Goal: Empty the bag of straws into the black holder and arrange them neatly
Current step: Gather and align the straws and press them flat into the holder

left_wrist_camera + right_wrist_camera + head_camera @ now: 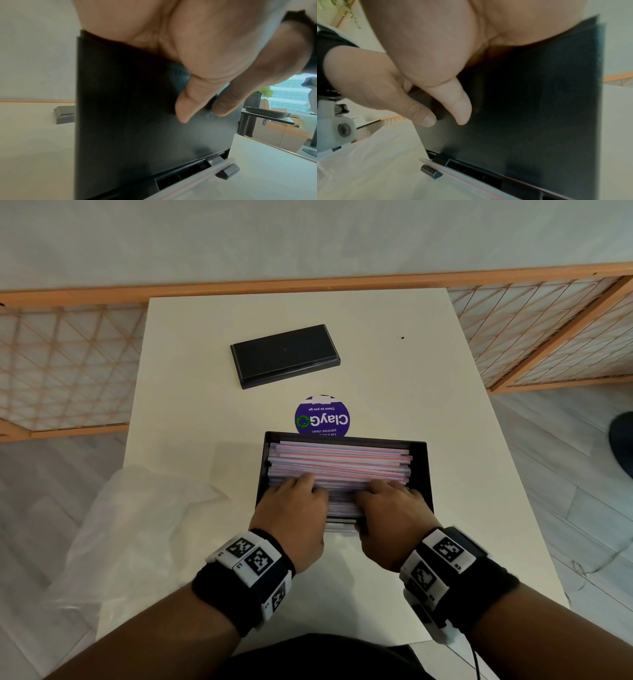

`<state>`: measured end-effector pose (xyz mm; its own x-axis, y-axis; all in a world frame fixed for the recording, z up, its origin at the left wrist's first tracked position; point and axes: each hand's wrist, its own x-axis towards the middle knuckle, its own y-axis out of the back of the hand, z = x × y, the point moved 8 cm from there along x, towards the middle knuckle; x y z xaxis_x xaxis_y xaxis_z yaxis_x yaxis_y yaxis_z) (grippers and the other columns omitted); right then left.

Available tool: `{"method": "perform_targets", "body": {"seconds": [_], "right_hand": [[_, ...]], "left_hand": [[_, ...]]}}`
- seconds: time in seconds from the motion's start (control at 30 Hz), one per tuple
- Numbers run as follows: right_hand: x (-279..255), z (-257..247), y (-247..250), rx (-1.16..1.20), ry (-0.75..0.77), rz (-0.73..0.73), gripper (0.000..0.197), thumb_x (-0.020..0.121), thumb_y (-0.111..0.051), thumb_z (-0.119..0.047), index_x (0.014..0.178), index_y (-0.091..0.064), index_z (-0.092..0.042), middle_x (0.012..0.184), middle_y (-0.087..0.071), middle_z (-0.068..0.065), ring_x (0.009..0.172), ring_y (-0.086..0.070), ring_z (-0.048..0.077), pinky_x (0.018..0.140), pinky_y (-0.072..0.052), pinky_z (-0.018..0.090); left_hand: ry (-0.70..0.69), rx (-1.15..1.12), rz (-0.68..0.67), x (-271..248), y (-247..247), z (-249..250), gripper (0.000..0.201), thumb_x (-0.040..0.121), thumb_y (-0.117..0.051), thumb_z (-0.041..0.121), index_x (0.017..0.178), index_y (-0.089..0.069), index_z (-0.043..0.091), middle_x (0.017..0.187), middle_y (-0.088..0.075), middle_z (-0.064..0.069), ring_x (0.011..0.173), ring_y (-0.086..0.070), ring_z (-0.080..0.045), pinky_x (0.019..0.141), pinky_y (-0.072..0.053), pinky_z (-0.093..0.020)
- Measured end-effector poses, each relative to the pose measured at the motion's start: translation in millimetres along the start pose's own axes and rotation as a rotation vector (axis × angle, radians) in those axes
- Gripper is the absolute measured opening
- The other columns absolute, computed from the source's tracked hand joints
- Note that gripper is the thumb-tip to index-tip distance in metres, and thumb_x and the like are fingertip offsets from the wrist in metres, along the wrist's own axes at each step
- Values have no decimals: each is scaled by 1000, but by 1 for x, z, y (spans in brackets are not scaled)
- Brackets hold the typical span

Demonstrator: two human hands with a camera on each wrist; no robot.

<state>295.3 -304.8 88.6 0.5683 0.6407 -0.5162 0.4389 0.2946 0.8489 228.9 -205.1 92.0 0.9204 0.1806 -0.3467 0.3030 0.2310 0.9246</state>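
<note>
The black holder [420, 470] stands open in the middle of the white table, filled with striped straws [342, 460] lying side to side. My left hand [291, 505] and right hand [390, 505] straddle its near wall, fingers laid on top of the straws. In the wrist views the left thumb [185, 108] and right thumb [462, 108] lie straight against the black front wall [128, 108], close together. One straw [197, 182] lies in the slot at the holder's foot, also in the right wrist view [462, 177]. The clear plastic bag [137, 525] lies crumpled at the left, its contents hard to tell.
The holder's black lid [284, 356] lies flat at the back of the table [445, 405]. A round purple sticker [322, 416] sits just behind the holder. A wooden lattice screen [548, 330] runs behind the table, and floor surrounds it.
</note>
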Motion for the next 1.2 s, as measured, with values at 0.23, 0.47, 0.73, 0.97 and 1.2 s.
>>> {"method": "perform_targets", "body": {"seconds": [0.23,0.47,0.73,0.97,1.2], "right_hand": [[2,-6,-2,-53,-17,-31,33,82,-53,-33,114,-56,-29,122,-55,-3,121,-49,28,102,-34,43],[3,-8,0,-16,-29,-44,39,81,-52,-30,119,-45,-25,112,-65,0,111,-59,28,101,-35,41],[4,-8,-1,-31,-20,-54,35,81,-53,-35,115,-60,-28,125,-48,-1,124,-45,27,103,-35,44],[-14,-4,19,74,59,219,28,71,-65,-34,95,-60,-21,97,-60,1,93,-59,31,79,-49,42],[-1,-13,-5,-6,79,-1,30,84,-52,-35,111,-64,-28,116,-62,-6,115,-55,25,94,-46,36]], "left_hand": [[-9,30,-13,1,-4,1,31,87,-58,32,117,-54,25,122,-60,2,121,-49,-24,102,-39,-38],[3,17,-31,5,-6,-2,32,88,-58,31,119,-57,23,125,-52,-1,121,-49,-24,102,-41,-39],[-22,-5,24,1,-3,-1,31,89,-56,30,119,-51,25,122,-58,4,120,-49,-22,99,-39,-37],[-99,-84,182,-14,21,1,40,59,-82,17,92,-59,16,92,-60,-3,84,-61,-27,66,-50,-36],[-92,30,-36,-8,-3,4,20,92,-57,28,112,-57,25,118,-57,3,117,-52,-21,91,-44,-36]]}}
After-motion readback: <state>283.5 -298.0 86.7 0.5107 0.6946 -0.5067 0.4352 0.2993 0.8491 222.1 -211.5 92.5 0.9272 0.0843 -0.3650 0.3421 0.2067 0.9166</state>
